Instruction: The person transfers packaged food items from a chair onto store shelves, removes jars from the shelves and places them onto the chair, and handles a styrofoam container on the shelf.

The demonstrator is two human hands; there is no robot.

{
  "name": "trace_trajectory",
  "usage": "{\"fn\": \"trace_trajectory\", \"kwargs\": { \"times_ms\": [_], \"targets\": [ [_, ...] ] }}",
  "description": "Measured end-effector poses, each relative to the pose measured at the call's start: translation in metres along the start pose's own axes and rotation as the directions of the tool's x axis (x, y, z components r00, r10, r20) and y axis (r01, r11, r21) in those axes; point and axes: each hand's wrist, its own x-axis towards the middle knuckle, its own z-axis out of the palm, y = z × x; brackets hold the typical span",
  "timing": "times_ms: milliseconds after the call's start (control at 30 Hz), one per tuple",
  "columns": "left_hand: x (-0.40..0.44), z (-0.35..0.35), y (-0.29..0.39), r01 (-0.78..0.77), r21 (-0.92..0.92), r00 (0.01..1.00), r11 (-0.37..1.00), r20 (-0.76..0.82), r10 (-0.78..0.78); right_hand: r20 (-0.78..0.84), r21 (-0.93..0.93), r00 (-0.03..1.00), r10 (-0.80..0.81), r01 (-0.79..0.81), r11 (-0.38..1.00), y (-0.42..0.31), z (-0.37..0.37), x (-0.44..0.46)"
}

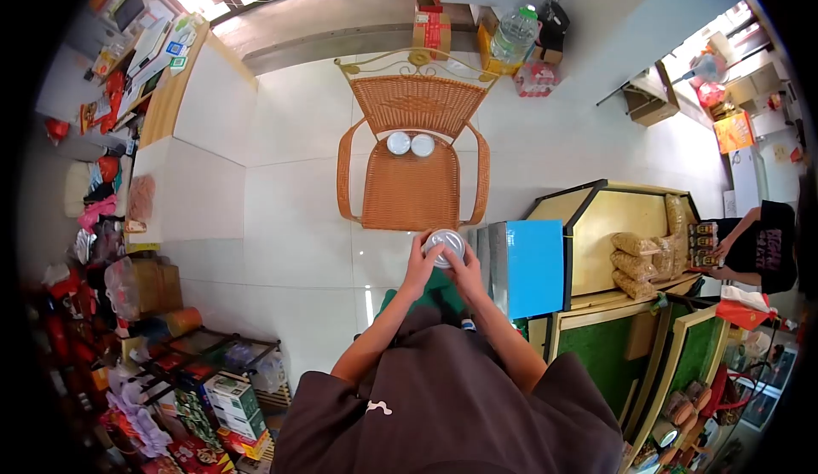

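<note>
Silver-topped can [446, 242], contents hidden, is grasped by fingers of left hand [420, 265] and right hand [466, 273]; two similar cans [399, 143] stand at wicker chair [411, 191] seat's far end.

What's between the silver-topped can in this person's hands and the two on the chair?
Just the front part of the wicker seat, with nothing on it, lies between the held can and the two cans; the head view shows this.
</note>
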Motion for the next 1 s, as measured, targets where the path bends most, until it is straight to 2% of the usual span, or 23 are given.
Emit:
{"fn": "trace_trajectory", "kwargs": {
  "times_ms": [100, 167, 233, 267, 333, 400, 433, 533, 600, 667, 700, 733, 800, 1000],
  "targets": [
    [0.058, 0.007, -0.022, 0.076, -0.068, 0.997, 0.995, 0.000, -0.076, 0.003, 0.052, 0.999, 0.035, -0.035, 0.998, -0.014, -0.009, 0.047],
    [0.098, 0.020, -0.025, 0.132, -0.106, 0.991, 0.986, -0.009, -0.134, 0.041, 0.020, 0.998, 0.057, -0.058, 0.998, -0.025, -0.019, 0.091],
    [0.136, 0.029, -0.027, 0.263, -0.224, 0.960, 0.938, -0.031, -0.277, 0.021, 0.002, 0.996, 0.085, -0.085, 0.996, -0.035, -0.028, 0.132],
    [0.157, 0.031, -0.034, 0.286, -0.208, 0.953, 0.935, -0.038, -0.300, 0.006, -0.028, 0.995, 0.099, -0.099, 0.995, -0.039, -0.030, 0.153],
    [0.206, 0.034, -0.060, 0.292, -0.299, 0.939, 0.909, -0.093, -0.332, -0.060, -0.042, 0.992, 0.115, -0.118, 0.992, -0.017, -0.041, 0.209],
    [0.249, 0.029, -0.081, 0.321, -0.253, 0.934, 0.913, -0.075, -0.350, -0.062, -0.121, 0.997, -0.050, 0.042, 0.992, 0.038, -0.061, 0.269],
    [0.269, 0.028, -0.091, 0.328, -0.297, 0.931, 0.897, -0.058, -0.360, -0.065, -0.113, 0.993, -0.096, 0.088, 0.990, 0.045, -0.061, 0.291],
    [0.320, 0.018, -0.127, 0.373, -0.389, 0.905, 0.842, -0.049, -0.423, -0.091, -0.182, 0.995, -0.051, 0.034, 0.983, 0.053, -0.063, 0.348],
    [0.343, 0.012, -0.147, 0.401, -0.437, 0.880, 0.805, -0.059, -0.471, -0.088, -0.144, 0.996, -0.026, 0.013, 0.989, 0.035, -0.057, 0.369],
    [0.364, 0.013, -0.156, 0.384, -0.477, 0.850, 0.791, -0.151, -0.504, -0.066, -0.203, 0.996, -0.052, 0.038, 0.978, 0.038, -0.057, 0.396],
    [0.372, 0.009, -0.166, 0.404, -0.505, 0.817, 0.763, -0.174, -0.549, -0.056, -0.164, 0.993, -0.103, 0.092, 0.982, 0.036, -0.055, 0.405],
    [0.380, 0.006, -0.176, 0.414, -0.504, 0.810, 0.758, -0.177, -0.560, -0.064, -0.163, 0.994, -0.091, 0.080, 0.983, 0.033, -0.054, 0.412],
    [0.389, 0.009, -0.182, 0.410, -0.543, 0.823, 0.733, -0.126, -0.554, -0.069, -0.135, 0.997, -0.020, 0.011, 0.991, 0.029, -0.056, 0.424],
    [0.394, 0.012, -0.169, 0.389, -0.526, 0.856, 0.757, -0.099, -0.508, -0.046, -0.134, 0.991, -0.129, 0.122, 0.984, 0.046, -0.062, 0.438]
  ]
}}
